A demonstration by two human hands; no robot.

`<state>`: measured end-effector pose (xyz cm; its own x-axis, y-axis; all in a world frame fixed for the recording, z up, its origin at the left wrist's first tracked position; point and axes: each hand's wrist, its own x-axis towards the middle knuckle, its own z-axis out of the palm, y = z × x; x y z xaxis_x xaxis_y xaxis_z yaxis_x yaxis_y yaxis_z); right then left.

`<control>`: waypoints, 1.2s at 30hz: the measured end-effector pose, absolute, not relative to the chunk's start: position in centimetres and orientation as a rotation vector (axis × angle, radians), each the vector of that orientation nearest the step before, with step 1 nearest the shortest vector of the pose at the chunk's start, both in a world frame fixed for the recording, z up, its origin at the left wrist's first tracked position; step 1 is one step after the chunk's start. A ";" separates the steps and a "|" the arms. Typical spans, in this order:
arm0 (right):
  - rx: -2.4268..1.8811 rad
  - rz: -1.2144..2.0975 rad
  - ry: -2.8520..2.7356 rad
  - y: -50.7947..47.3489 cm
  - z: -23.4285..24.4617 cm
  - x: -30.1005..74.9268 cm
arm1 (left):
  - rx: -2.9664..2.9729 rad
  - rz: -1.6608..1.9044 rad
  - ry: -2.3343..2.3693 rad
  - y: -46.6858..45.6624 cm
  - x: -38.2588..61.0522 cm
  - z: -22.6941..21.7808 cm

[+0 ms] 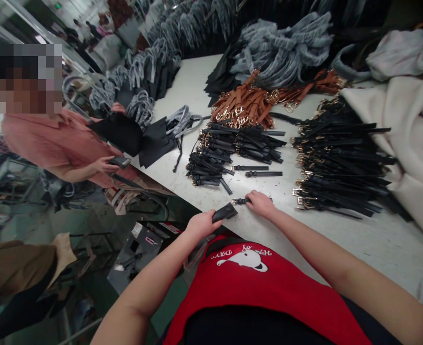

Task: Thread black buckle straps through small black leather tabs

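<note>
My left hand is shut on a short black leather strap, whose end sticks out past my fingers. My right hand rests at the table's near edge, its fingers on a black strap with a metal buckle. Just beyond both hands lie several black straps with gold buckles in a heap. Two loose black straps lie apart from it. A larger heap of black buckled straps lies to the right, and tan leather straps lie farther back.
The white worktable runs ahead of me, with white cloth at right and grey bundled straps behind. A co-worker in a salmon shirt stands at left, one hand holding a dark object. The floor lies below the table's left edge.
</note>
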<state>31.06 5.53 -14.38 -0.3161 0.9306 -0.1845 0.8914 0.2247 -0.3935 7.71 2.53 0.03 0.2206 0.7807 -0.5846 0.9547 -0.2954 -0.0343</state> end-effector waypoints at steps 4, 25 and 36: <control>-1.671 0.559 -2.519 3.6 -14.0 31.3 | 2.182 -0.766 1.576 2.1 8.1 0.9; -1.815 0.627 -2.186 0.1 -16.8 32.4 | 2.271 -0.891 1.423 5.3 14.8 0.1; -1.778 0.605 -2.175 0.1 -17.2 32.5 | 2.261 -0.873 1.504 4.9 11.4 0.0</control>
